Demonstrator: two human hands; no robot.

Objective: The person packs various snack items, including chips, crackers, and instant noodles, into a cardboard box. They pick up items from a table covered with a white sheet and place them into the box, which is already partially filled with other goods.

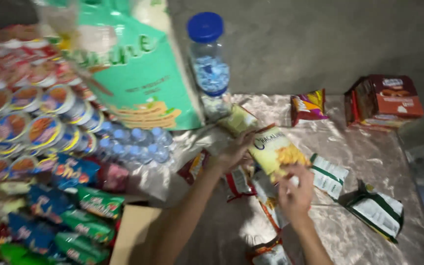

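Yellow snack packet (275, 152), tilted, held above the shiny cloth, pinched at 2 edges

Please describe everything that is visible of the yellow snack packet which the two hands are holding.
The yellow snack packet is a small, flat pouch of glossy plastic film, pale yellow, with a picture of golden snack pieces on its front. It looks sealed and puffed. It is tilted, held above the shiny wrinkled table cover. The left hand grips its left edge, and the right hand holds its lower edge. Other packets lie beneath it.
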